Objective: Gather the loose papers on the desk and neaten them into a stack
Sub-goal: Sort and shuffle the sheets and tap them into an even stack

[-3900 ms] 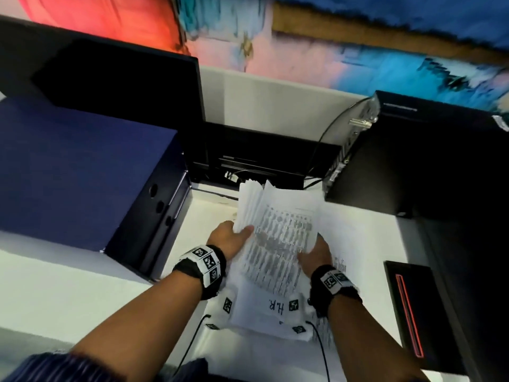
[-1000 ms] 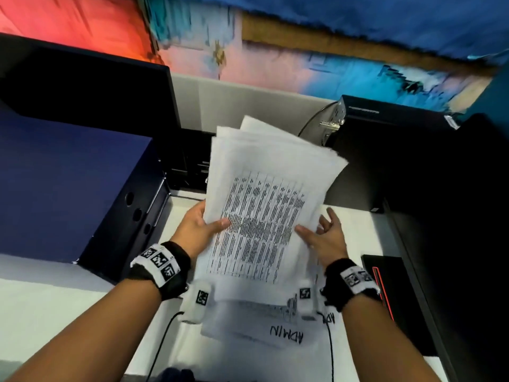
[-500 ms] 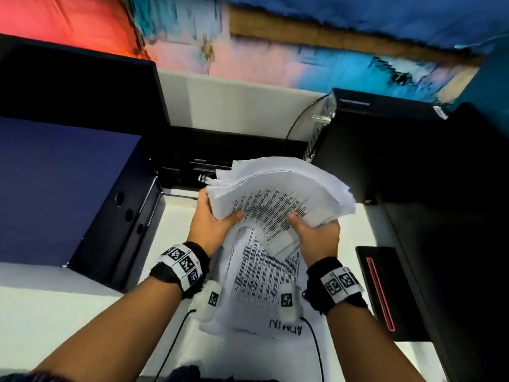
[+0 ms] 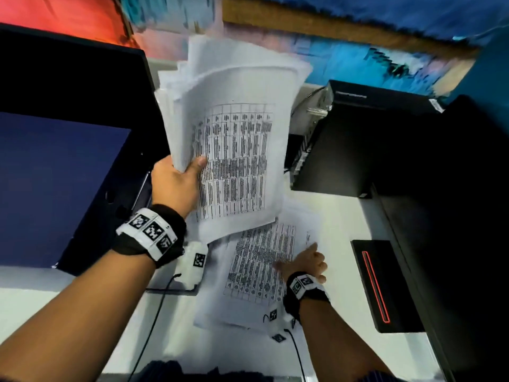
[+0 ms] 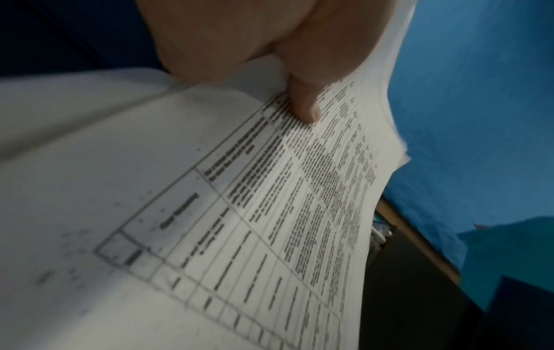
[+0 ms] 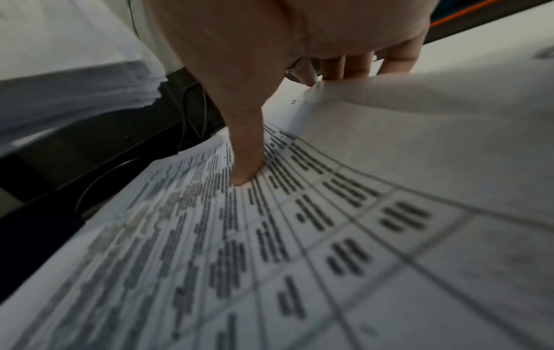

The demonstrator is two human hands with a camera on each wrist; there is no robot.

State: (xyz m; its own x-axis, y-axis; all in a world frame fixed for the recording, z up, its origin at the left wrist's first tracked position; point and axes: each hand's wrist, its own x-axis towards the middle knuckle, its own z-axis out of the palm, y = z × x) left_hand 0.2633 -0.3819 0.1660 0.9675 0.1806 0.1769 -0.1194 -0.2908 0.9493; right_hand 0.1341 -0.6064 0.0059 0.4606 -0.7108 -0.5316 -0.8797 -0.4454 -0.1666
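Holding raised paper bundle (image 4: pixel 237 150) upright, left hand (image 4: pixel 176 183), right hand (image 4: pixel 305 261) seemingly lifting desk sheets (image 4: pixel 256 271)

Thick sheaf of printed table sheets (image 4: pixel 234 139) raised upright, edges uneven, more printed sheets (image 4: pixel 256 274) flat on desk

White desk (image 4: pixel 338 213) carries it all. Loose printed sheets (image 4: pixel 256 274) lie flat on it at the near middle. Left of those sheets sits a big blue-topped black box (image 4: pixel 63 183), right of them a small black device with a red line (image 4: pixel 382 285), and beyond them, to the right, a black computer case (image 4: pixel 358 139).
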